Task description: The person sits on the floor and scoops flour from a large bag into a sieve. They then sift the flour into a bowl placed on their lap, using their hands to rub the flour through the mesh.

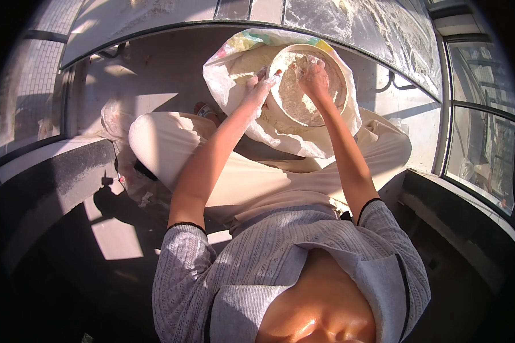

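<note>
A round sieve-like pan (278,107) with a pale rim stands tilted in the mouth of a white plastic sack (300,145). Pale flour-like powder (292,96) partly covers its inside, and more of it lies in the sack around the pan. My left hand (261,85), dusted white, grips the pan's left rim with the thumb over the edge. Inside the pan, my right hand (315,79) has curled fingers down at the powder. Whether those fingers are closed on any powder cannot be seen.
Beyond the sack runs a dark-edged table (176,17), its top smeared with white powder at the right. My bent knees (154,137) flank the sack. Crumpled clear plastic (133,180) lies at the left, near a low dark ledge (77,167). Glass panes (483,163) stand at the right.
</note>
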### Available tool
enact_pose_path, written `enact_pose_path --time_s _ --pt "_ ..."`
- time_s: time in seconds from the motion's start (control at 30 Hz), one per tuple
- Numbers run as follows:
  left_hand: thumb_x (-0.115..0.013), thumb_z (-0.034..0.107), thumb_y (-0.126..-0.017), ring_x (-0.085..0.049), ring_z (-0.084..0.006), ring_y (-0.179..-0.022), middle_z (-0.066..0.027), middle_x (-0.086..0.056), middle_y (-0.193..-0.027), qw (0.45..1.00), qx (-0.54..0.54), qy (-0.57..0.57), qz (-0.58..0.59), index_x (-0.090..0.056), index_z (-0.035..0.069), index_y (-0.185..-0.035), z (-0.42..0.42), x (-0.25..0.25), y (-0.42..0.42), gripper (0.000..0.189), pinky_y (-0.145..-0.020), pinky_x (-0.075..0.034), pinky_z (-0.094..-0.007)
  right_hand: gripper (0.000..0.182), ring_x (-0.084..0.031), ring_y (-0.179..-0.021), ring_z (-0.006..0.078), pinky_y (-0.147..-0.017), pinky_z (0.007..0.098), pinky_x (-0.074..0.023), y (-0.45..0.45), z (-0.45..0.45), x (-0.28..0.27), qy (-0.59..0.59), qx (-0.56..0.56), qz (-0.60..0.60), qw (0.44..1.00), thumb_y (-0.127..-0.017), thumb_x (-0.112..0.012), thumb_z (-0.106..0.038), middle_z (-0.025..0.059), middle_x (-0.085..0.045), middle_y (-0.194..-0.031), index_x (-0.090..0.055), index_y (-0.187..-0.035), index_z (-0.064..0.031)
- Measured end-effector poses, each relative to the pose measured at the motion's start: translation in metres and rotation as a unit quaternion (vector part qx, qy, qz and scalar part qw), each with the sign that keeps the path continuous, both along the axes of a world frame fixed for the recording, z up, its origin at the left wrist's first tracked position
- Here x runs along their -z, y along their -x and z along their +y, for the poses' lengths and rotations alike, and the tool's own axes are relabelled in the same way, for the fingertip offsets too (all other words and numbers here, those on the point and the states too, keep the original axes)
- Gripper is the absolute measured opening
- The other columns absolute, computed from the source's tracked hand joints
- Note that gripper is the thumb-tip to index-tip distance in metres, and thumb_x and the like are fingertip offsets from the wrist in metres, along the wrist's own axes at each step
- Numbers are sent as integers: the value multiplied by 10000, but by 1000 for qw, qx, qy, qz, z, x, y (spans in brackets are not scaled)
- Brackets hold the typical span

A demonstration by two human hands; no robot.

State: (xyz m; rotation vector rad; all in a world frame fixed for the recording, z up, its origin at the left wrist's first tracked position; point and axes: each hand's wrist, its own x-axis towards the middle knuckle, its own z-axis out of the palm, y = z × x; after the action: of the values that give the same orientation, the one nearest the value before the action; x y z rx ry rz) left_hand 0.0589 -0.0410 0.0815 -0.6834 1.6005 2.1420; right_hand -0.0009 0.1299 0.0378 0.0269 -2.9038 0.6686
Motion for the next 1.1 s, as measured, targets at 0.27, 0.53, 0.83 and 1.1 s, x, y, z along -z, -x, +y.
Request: enact_pose_path --time_s 0.27,0.53,0.83,1.1 --pt "-651 304 -749 -565 -167 -958 -83 -589 -1100 1000 -13 7 23 -491 67 -1269 0 -17 0 593 -788 -455 -292 395 -571 -880 380 -753 432 -477 -24 -1 70 391 -269 -89 876 -684 -568 -20 266 -555 -962 -593 -1078 1" --pt "-651 289 -746 -549 -173 -1001 -91 -580 -1120 999 -22 37 7 -497 48 -1259 -7 -5 6 587 -845 -434 -290 285 -614 -698 328 -627 414 -477 -40 33 -8 7 -269 -123 955 -636 -529 32 215 -574 -683 -616 -908 32" --pt "-646 293 -785 -551 -155 -973 -76 -578 -1112 999 6 -29 43 -512 39 -1229 -2 -13 -1 528 -821 -436 -272 72 -555 -705 404 -582 436 -430 -4 -17 16 210 -169 -4 963 -658 -510 52 280 -537 -750 -552 -716 55" --pt "-656 251 -780 -554 -137 -954 -62 -588 -1092 1000 -20 -11 -19 -519 44 -1224 -1 -31 -1 509 -817 -433 -261 334 -549 -867 390 -757 450 -456 11 -3 -4 90 -44 27 995 -751 -612 -144 226 -543 -933 -533 -1041 1"
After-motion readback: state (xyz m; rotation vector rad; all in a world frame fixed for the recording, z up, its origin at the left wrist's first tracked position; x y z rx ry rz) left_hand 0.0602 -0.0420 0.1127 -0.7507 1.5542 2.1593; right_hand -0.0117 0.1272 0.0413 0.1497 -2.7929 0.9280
